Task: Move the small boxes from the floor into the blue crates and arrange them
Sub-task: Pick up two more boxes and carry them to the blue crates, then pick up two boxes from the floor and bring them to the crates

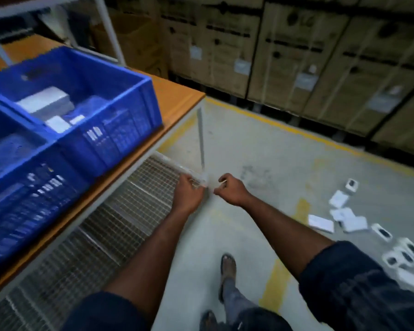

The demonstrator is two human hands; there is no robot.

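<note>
Fingers [188,181] of left hand [189,194] curled at centre frame, right at the corner of the wire mesh shelf [129,211]. Pale blur at the tips; cannot tell whether pinching anything. Fingers [221,190] of right hand [232,191] curled too, just beside the left hand but apart from it. Thin pale sliver [222,180] at the thumb, too smeared to say what it is or whether gripped.

Far blue crate [134,111], upper left of frame: sits on the orange tabletop [177,96]. Holds one larger grey-white box [46,103] toward its left side, plus small white boxes [58,124] against the near wall. Anything else inside blurred.

Near blue crate [22,211], left edge of frame: same tabletop, touching the far crate. Interior smeared, only pale shapes. Shows light and dark small items [46,185] through the slotted front wall; count unclear.

Small boxes on the floor [344,218], right side of frame: loose scatter on grey concrete, well apart from both crates and from both hands. Some lie white face up, some show a dark panel, a few overlap. Runs from mid right down to the lower right edge.

Cardboard cartons [296,56] in a row across the top and upper right, behind the yellow floor line [296,132]. Sandalled foot [228,266] at bottom centre. Dark blue sleeves [356,295] pushed up the arms, lower frame.
</note>
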